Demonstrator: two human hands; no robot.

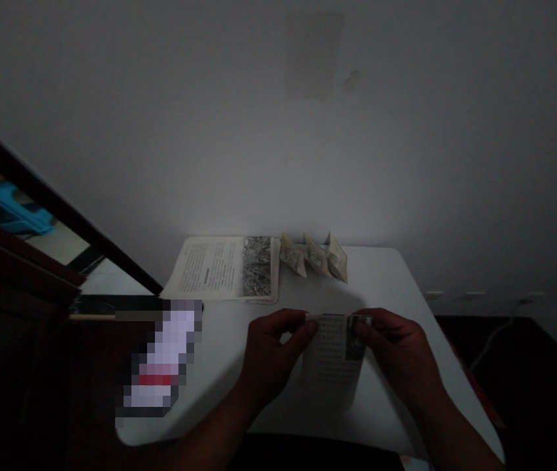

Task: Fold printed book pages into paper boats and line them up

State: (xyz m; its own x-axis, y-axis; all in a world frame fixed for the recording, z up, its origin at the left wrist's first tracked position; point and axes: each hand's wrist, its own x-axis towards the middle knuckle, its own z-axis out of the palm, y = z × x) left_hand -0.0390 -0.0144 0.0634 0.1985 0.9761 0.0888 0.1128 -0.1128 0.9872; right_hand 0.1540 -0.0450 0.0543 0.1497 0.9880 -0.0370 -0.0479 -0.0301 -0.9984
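Observation:
A folded strip of printed paper (331, 363) lies lengthwise on the white table (396, 281). My left hand (271, 356) pinches its top left corner between thumb and fingers. My right hand (399, 353) pinches the top right corner, where a dark printed picture shows. Both hands are closed on the paper's far edge. Behind them, three small folded paper shapes (314, 255) stand in a row near the wall.
A stack of printed pages (224, 268) lies at the table's back left. A blurred-out object (161, 356) sits at the table's left edge. Dark wooden furniture (18, 327) stands to the left, and the grey wall (278, 131) rises directly behind the table.

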